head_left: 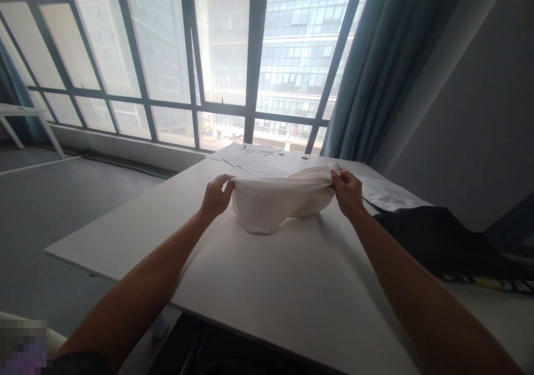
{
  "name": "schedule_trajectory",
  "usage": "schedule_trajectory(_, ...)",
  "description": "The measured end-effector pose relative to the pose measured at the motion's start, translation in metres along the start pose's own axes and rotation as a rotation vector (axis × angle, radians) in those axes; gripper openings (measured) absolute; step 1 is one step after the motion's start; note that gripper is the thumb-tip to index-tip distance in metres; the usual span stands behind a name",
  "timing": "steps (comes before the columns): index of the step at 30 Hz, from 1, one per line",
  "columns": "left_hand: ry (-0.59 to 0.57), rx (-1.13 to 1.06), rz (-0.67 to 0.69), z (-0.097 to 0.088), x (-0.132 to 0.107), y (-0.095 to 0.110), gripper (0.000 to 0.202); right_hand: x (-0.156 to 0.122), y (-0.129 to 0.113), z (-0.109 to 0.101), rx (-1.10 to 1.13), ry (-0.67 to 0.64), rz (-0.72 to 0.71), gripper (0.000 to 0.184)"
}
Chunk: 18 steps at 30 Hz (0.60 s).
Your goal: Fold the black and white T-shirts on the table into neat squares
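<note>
A piece of white cloth is stretched between my two hands above the table, its lower part hanging down in folds. My left hand pinches its left end between thumb and fingers. At the opposite end my right hand grips a bunched edge, and a bit of fabric sticks up past the fingers. Whether the cloth is a garment I cannot tell. Its lower edge hangs close to the white tabletop.
Papers lie at the table's far end. On the right are a white cloth-like item and a dark cloth. Beyond stand windows and a blue-grey curtain. Another white table is at far left.
</note>
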<state>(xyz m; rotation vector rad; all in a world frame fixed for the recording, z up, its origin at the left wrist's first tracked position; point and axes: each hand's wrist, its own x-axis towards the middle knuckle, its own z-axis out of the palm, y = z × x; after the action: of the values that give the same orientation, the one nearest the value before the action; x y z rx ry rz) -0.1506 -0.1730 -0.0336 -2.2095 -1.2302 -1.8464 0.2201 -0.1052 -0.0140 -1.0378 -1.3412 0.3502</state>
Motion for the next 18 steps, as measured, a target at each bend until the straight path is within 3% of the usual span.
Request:
schedule_trajectory(5, -0.391, -0.257, -0.136, 0.010, -0.010, 0.016, 0.043, -0.003, -0.002, -0.001, 0.069, 0.000, 0.141, 0.048)
schedule_trajectory(9, -0.944, -0.531, -0.279, 0.019, -0.019, 0.041, 0.048, -0.008, -0.017, 0.000, 0.123, -0.127, 0.178, 0.047)
schedule_trajectory(10, -1.038, -0.611, -0.309, 0.023, -0.020, 0.045, 0.049, -0.012, -0.025, 0.003, 0.145, -0.187, 0.194, 0.047)
schedule_trajectory(11, -1.061, -0.669, -0.339, 0.026, -0.022, 0.047, 0.052, -0.016, -0.034, 0.007, 0.166, -0.255, 0.212, 0.047)
schedule_trajectory(12, -1.001, -0.683, -0.365, 0.030, -0.024, 0.047, 0.054, -0.022, -0.043, 0.012, 0.185, -0.326, 0.227, 0.047)
schedule_trajectory(15, -0.603, -0.476, -0.350, 0.041, -0.030, 0.040, 0.065, -0.042, -0.070, 0.031, 0.246, -0.530, 0.249, 0.049)
schedule_trajectory(16, -0.533, -0.387, -0.317, 0.044, -0.032, 0.036, 0.069, -0.049, -0.076, 0.037, 0.266, -0.584, 0.254, 0.050)
schedule_trajectory(18, -0.544, -0.294, -0.248, 0.048, -0.036, 0.032, 0.065, -0.060, -0.084, 0.046, 0.299, -0.664, 0.262, 0.052)
